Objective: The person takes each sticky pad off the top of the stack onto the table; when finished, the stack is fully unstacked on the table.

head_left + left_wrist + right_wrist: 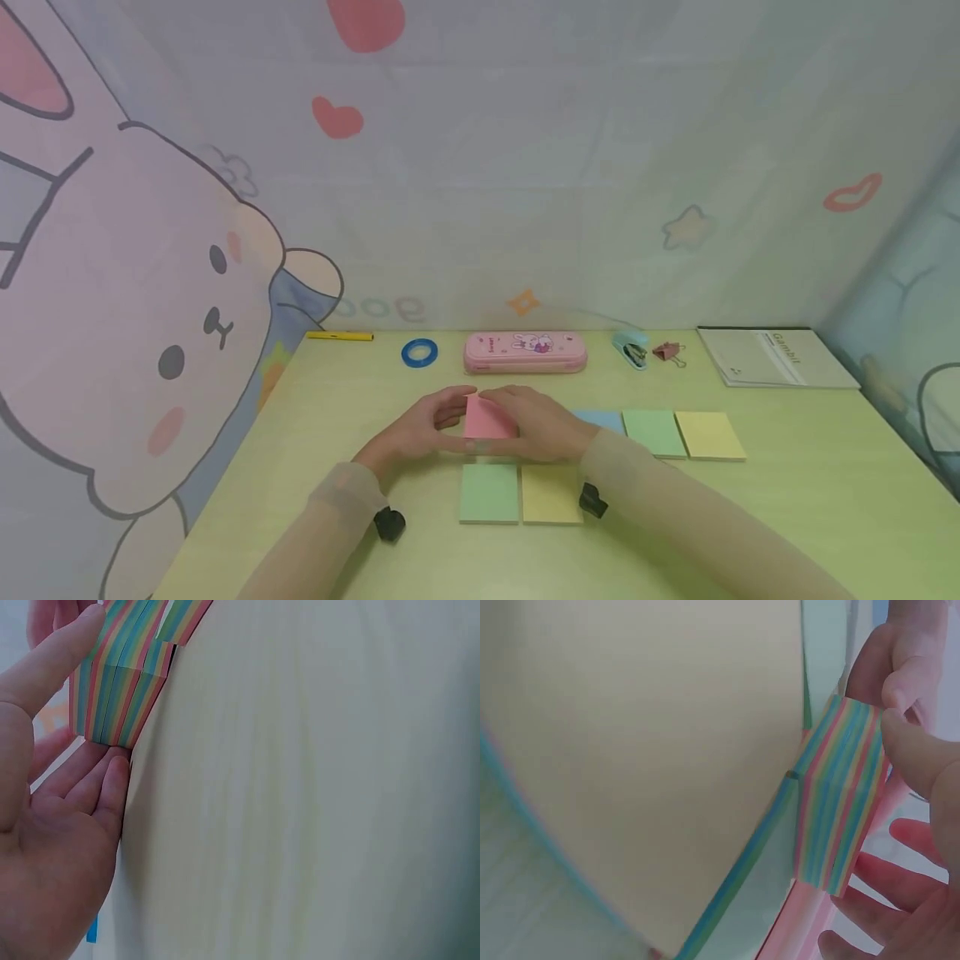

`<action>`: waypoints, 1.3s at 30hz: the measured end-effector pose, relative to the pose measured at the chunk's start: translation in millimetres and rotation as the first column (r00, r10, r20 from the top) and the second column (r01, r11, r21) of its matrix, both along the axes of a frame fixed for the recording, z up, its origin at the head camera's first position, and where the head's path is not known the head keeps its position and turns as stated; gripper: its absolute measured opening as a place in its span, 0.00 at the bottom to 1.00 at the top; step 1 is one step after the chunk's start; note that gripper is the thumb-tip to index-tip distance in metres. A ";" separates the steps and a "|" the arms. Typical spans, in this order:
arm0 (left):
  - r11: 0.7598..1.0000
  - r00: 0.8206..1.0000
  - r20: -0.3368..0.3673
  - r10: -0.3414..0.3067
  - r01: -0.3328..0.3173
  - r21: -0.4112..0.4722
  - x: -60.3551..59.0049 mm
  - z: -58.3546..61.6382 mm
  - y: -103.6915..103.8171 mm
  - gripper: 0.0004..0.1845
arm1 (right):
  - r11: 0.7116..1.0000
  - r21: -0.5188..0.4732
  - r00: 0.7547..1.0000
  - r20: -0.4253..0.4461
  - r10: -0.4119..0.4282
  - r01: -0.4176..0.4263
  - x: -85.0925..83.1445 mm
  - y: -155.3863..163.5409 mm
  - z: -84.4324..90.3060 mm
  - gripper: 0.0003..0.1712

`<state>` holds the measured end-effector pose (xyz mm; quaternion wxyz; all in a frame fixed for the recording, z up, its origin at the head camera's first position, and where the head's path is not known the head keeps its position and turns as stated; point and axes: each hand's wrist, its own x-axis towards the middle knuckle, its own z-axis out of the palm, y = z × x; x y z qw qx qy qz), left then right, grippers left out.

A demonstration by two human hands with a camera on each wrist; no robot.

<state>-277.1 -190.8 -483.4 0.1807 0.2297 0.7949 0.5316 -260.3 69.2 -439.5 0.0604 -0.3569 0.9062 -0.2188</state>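
Taking the pink pencil case (525, 352) as landmark: well in front of it, both hands hold one pad of sticky notes (487, 419), pink on top, with rainbow-striped edges. The left hand (420, 429) has thumb and fingers clamped on its left side, and the right hand (536, 429) pinches its right side. I judge the pad is being lifted or peeled; the next move needs a steady grip.

Right of the case lies a grey notebook (776, 357); its cover seems to read "Gambol". The case shows a rabbit and a small unreadable word.
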 end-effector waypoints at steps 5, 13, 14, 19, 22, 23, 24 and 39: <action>1.000 1.000 0.017 0.003 -0.003 0.010 -0.3 1.9 -0.5 0.47 | 1.000 0.011 0.999 -0.031 0.010 -0.009 -3.9 9.4 -4.1 0.44; 1.000 1.000 0.020 -0.004 0.004 -0.010 1.0 -1.2 1.5 0.42 | 0.998 -0.057 0.996 -0.081 -0.040 0.035 -1.0 53.8 -15.3 0.41; 1.000 1.000 0.019 -0.003 0.003 -0.011 1.1 -1.8 1.9 0.42 | 0.996 -0.080 0.996 -0.078 -0.049 0.043 1.2 62.5 -16.4 0.40; 1.000 1.000 0.021 0.012 -0.011 -0.020 1.3 -3.3 2.5 0.41 | 0.985 -0.163 0.994 -0.080 -0.075 0.061 14.5 106.7 -19.4 0.37; 0.999 0.999 0.024 0.030 -0.029 -0.033 1.0 -2.9 1.8 0.41 | 0.984 -0.169 0.988 -0.128 -0.081 0.059 23.1 129.7 -19.1 0.35; 0.999 0.999 0.023 0.035 -0.034 -0.037 0.9 -2.6 1.4 0.41 | 0.984 -0.168 0.986 -0.149 -0.080 0.054 26.2 136.5 -18.5 0.34; 0.999 0.999 0.021 0.039 -0.038 -0.038 0.8 -2.3 0.9 0.41 | 0.986 -0.159 0.982 -0.171 -0.081 0.053 29.4 142.8 -18.1 0.33; 0.999 0.999 0.029 0.037 -0.036 -0.039 1.6 -0.8 1.3 0.42 | 0.998 -0.070 0.956 -0.293 -0.023 0.003 76.6 185.0 -24.6 0.33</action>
